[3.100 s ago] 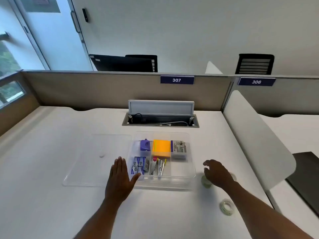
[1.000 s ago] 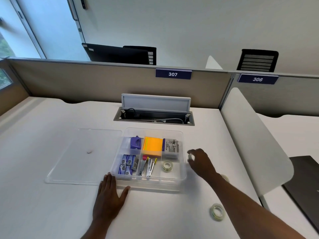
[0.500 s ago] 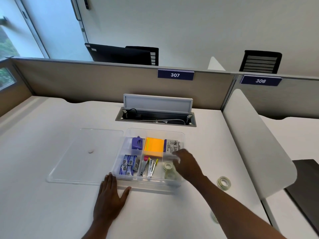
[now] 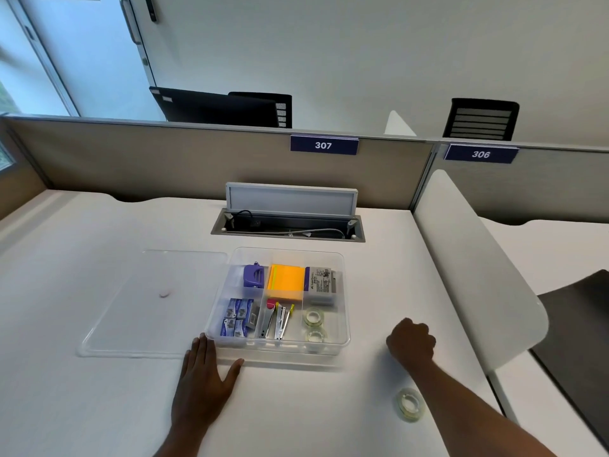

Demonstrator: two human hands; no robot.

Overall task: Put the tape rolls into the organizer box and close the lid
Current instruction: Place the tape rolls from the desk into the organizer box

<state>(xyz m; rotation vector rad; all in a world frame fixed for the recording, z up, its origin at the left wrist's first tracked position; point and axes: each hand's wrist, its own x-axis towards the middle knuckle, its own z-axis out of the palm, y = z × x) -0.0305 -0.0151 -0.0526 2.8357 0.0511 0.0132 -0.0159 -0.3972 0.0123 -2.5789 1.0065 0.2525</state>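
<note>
Clear plastic organizer box (image 4: 342, 324) w/ 2 glossy round tape rolls (image 4: 313, 317). Left hand (image 4: 204, 380) flat, fingers spread; right hand (image 4: 412, 344) fisted, contents can't tell.

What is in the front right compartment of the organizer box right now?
Two tape rolls lie flat in that compartment of the organizer box, one behind the other. The right hand is curled over a spot on the desk, so anything under it is hidden.

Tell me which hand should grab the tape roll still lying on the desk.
The right hand. It is curled on the desk right of the organizer box, on the same side as the loose tape roll. The left hand lies flat against the box's front left corner, across the box from it.
</note>
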